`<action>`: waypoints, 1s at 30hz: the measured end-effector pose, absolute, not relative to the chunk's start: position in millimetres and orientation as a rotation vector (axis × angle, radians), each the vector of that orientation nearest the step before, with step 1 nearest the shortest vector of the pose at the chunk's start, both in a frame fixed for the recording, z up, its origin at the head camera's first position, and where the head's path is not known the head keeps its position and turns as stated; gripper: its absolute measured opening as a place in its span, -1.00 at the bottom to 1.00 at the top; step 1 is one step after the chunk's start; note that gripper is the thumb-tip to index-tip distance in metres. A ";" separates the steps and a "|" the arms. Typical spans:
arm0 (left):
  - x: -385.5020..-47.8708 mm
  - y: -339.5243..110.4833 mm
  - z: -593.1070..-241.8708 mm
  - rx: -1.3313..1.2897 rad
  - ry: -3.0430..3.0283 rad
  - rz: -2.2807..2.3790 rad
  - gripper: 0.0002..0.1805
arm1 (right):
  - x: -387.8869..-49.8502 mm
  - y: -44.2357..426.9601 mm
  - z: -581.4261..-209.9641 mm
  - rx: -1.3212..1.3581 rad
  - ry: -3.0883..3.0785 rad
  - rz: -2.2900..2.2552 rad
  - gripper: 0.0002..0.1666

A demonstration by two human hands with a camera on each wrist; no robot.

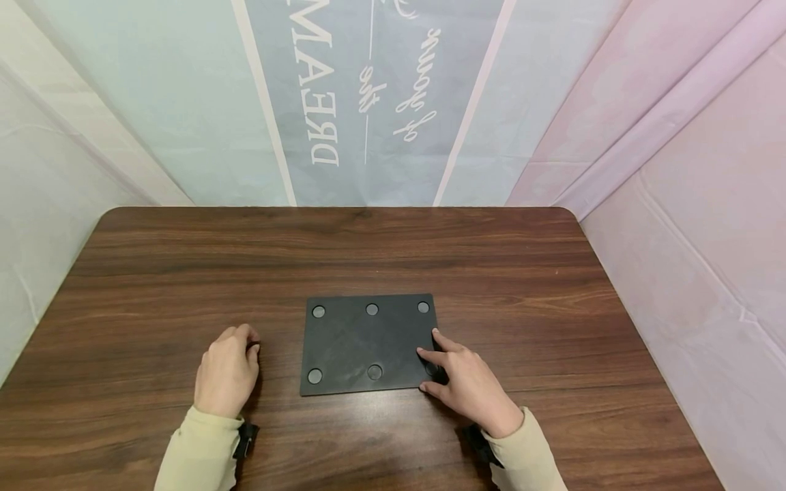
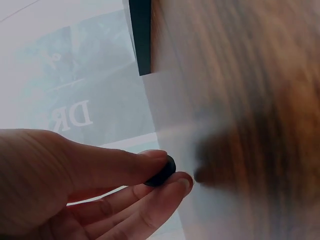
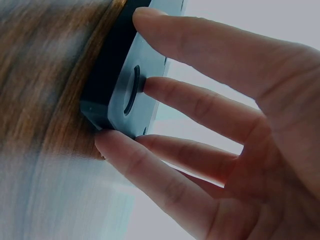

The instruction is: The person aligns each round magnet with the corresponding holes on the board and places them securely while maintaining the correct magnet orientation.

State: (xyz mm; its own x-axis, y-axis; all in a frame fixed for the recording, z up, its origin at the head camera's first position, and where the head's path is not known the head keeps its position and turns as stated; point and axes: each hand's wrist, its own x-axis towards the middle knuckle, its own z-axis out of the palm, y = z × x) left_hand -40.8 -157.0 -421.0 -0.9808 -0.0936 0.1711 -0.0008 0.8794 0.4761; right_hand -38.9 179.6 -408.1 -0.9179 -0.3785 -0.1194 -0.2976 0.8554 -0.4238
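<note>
A flat black rectangular board (image 1: 350, 348) with several shallow round recesses lies on the table, left of my right hand (image 1: 473, 385). That hand rests on its right end with spread, fairly straight fingers. In the right wrist view, the thumb touches one edge, a fingertip sits by a recess, and another finger touches near the corner. My left hand (image 1: 224, 372) is left of the board, apart from it. In the left wrist view it pinches a small dark round piece (image 2: 162, 172) between thumb and fingertips; the head view hides this piece.
The brown wood-grain table (image 1: 491, 266) has rounded far corners. A pale printed curtain (image 1: 368, 184) with mirrored lettering hangs behind its far edge, and light fabric also hangs at the left and right sides.
</note>
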 end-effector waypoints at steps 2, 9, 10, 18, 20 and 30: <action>-40.1 -155.6 -419.9 0.062 -2.852 -0.726 -0.95 | -38.9 179.7 -408.2 -0.524 2.833 -0.603 -0.41; -38.6 -147.5 -417.5 0.005 -2.814 -0.736 -0.92 | -39.1 179.6 -408.8 -0.528 2.838 -0.607 -0.41; -38.5 -146.2 -417.4 -0.001 -2.812 -0.737 -0.91 | -39.1 179.6 -409.0 -0.528 2.839 -0.608 -0.41; -37.0 -134.8 -415.0 -0.042 -2.826 -0.756 -0.92 | -39.9 179.7 -409.5 -0.525 2.840 -0.609 -0.41; -36.2 -132.2 -415.2 -0.061 -2.824 -0.759 -0.92 | -39.8 179.7 -409.5 -0.527 2.840 -0.608 -0.41; -34.8 -120.0 -419.1 -0.161 -2.776 -0.753 -0.87 | -39.9 179.6 -408.4 -0.532 2.844 -0.600 -0.41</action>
State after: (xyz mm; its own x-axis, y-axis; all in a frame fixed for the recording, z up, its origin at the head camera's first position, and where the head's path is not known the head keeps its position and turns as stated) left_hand -34.8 -120.0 -419.1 -0.9601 0.0384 0.2771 0.1732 0.8594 0.4811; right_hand -39.9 179.6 -408.4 -0.9183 -0.3814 -0.1064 -0.3060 0.8540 -0.4209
